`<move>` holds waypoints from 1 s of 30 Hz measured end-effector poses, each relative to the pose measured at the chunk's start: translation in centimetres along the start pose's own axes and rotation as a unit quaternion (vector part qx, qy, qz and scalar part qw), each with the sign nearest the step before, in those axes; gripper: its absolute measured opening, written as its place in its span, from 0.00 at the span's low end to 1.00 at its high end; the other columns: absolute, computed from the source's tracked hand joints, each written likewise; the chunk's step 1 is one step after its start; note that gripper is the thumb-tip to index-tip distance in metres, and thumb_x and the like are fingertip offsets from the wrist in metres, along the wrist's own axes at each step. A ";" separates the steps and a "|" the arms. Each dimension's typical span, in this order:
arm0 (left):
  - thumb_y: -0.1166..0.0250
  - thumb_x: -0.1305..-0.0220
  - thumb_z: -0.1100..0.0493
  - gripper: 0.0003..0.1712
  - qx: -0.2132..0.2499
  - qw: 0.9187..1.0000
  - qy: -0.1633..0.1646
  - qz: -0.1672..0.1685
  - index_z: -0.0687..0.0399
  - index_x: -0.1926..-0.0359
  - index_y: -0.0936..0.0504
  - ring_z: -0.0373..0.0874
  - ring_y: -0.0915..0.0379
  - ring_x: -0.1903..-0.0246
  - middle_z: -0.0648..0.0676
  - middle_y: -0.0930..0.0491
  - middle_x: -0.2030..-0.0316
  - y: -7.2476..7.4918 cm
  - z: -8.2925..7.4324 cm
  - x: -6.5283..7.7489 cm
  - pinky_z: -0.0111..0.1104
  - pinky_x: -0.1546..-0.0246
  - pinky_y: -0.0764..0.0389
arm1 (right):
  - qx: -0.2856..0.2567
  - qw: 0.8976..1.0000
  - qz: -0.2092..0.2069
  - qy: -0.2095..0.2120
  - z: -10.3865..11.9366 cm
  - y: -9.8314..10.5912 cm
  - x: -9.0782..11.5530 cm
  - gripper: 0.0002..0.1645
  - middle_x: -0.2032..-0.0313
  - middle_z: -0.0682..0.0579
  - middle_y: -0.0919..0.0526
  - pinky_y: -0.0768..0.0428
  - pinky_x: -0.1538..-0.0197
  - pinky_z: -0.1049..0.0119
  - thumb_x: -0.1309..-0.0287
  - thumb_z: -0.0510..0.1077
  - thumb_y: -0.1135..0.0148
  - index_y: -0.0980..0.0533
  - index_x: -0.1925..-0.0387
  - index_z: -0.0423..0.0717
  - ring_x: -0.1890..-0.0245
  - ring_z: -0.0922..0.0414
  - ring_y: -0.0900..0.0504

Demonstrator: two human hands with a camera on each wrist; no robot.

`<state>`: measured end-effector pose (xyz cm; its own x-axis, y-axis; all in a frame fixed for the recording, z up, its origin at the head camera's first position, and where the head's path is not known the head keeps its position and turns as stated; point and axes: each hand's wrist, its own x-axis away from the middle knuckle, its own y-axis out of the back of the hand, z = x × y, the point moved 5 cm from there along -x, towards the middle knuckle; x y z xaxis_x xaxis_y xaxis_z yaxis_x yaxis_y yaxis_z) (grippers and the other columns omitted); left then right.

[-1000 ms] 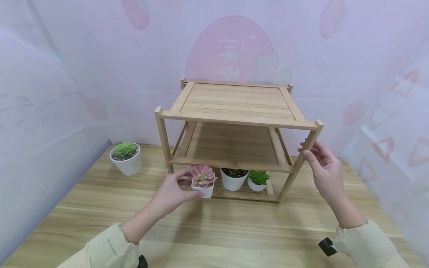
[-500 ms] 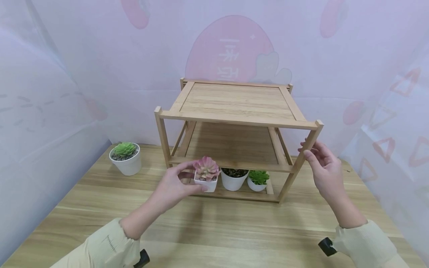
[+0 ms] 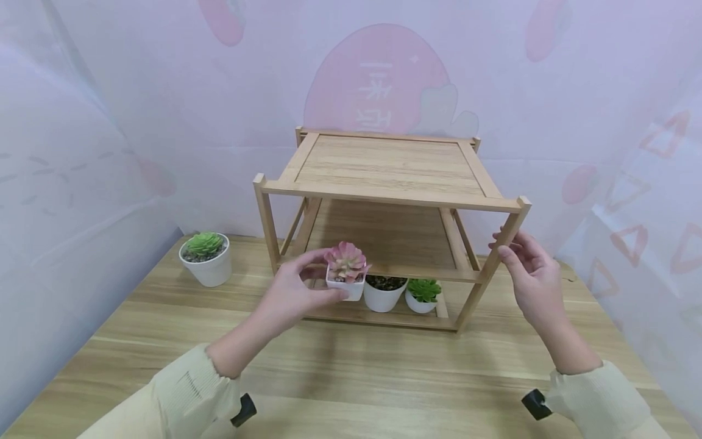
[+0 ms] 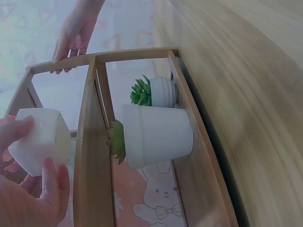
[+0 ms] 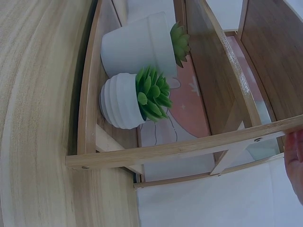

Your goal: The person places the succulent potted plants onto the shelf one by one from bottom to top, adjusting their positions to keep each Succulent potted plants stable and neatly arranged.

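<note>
My left hand (image 3: 293, 288) holds a pink succulent (image 3: 347, 262) in a small white square pot (image 4: 45, 139), thumb on one side and fingers on the other. The pot is raised off the table, in front of the middle board's front edge of a wooden shelf rack (image 3: 384, 195). My right hand (image 3: 532, 274) grips the rack's front right post (image 3: 501, 247), thumb in front and fingers behind. On the bottom board stand a larger white pot (image 4: 161, 135) with a green succulent and a small ribbed white pot (image 5: 120, 101) with a green succulent (image 5: 152, 94).
Another white pot (image 3: 211, 268) with a green succulent (image 3: 205, 244) stands on the wooden table (image 3: 384, 378), left of the rack. Behind everything hangs a pale printed cloth (image 3: 230, 110). The rack's top board (image 3: 384, 161) bears nothing visible.
My left hand has lifted the pink succulent and moved it slightly right, from the bottom board's level up to the middle board's front edge. My right hand has stayed on the post.
</note>
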<state>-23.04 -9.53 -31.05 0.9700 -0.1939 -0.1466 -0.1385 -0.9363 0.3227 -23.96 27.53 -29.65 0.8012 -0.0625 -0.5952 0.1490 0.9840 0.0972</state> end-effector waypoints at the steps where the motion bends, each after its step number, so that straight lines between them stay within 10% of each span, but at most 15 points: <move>1: 0.20 0.49 0.59 0.42 0.001 1.000 0.000 -0.001 0.61 0.33 0.25 0.55 0.21 0.45 0.59 0.20 0.43 0.0 -0.1 -0.1 0.43 0.49 0.17 | 0.000 1.000 0.000 0.000 0.0 0.0 0.0 0.23 0.52 0.58 0.15 0.22 0.45 0.77 0.27 0.32 0.45 0.28 0.33 0.34 0.52 0.64 0.16; 30: 0.20 0.47 0.63 0.42 0.061 0.998 -0.001 -0.017 0.61 0.32 0.26 0.53 0.20 0.46 0.61 0.18 0.46 -3.5 -1.9 -4.7 0.40 0.50 0.15 | -0.022 1.000 -0.006 -0.005 0.1 -0.3 -0.1 0.21 0.51 0.56 0.15 0.21 0.46 0.76 0.27 0.30 0.45 0.24 0.37 0.43 0.52 0.62 0.16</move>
<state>-26.68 -4.78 -29.70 0.9739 -0.1627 -0.1581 -0.1294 -0.9708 0.2021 -24.03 27.26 -29.53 0.8047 -0.0760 -0.5887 0.1333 0.9896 0.0545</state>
